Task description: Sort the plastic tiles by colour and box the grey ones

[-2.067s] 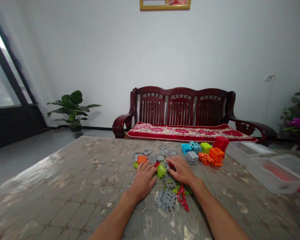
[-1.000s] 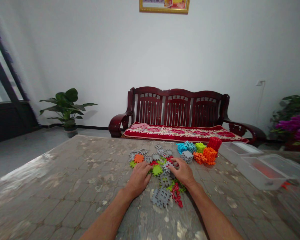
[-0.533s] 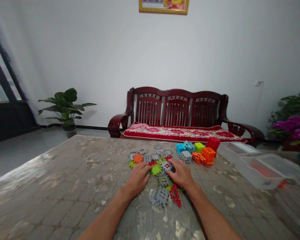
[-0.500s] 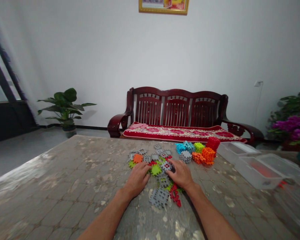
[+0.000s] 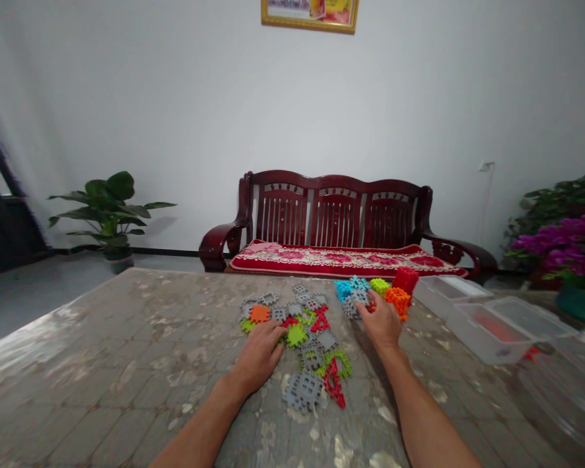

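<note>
Gray, green and red notched plastic pieces lie loosely spread over the middle of the table, among them a green piece [image 5: 296,335] and an orange piece [image 5: 260,314]. My left hand [image 5: 262,348] rests beside the green piece, fingers loosely spread, with nothing visible in it. Farther right, my right hand [image 5: 383,320] pinches a gray windowed piece [image 5: 360,297] over the gray stack [image 5: 350,308]. Around it stand blue pieces [image 5: 342,290], a light green stack [image 5: 379,286], an orange stack [image 5: 398,301] and a tall red stack [image 5: 405,280].
Clear plastic boxes [image 5: 490,330] stand on the right of the patterned table [image 5: 141,351], one with red pieces inside. Behind the table is a wooden bench [image 5: 336,211] with a red cover. Purple flowers [image 5: 565,244] are at the far right.
My right hand has moved right, from the loose pieces to the stacks, carrying a gray windowed piece. My left hand stays beside the green piece. The view has shifted slightly right.
</note>
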Motion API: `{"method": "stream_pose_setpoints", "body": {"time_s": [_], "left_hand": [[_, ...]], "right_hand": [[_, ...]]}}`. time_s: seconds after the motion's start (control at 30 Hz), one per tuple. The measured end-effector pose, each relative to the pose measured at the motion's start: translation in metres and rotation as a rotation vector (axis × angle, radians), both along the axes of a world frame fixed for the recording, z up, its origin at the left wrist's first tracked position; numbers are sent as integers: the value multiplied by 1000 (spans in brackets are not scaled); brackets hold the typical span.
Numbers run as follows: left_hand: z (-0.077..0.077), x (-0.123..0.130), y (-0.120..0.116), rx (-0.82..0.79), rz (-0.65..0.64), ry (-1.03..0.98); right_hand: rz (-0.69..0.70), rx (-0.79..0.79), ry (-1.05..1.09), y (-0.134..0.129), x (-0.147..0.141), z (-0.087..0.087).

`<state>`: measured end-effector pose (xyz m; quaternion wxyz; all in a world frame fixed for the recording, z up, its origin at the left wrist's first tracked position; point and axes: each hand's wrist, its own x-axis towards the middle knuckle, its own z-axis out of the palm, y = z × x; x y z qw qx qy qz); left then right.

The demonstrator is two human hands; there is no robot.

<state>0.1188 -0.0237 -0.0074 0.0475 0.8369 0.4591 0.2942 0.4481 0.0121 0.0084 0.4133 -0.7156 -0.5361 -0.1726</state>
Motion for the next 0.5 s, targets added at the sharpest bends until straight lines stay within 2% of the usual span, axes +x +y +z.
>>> {"method": "stream_pose_setpoints", "body": {"time_s": [0.5], "left_hand": [[3,0,-1,-14,5,14]], "right_hand": [[67,-80,30,4,-5,-7]]}}
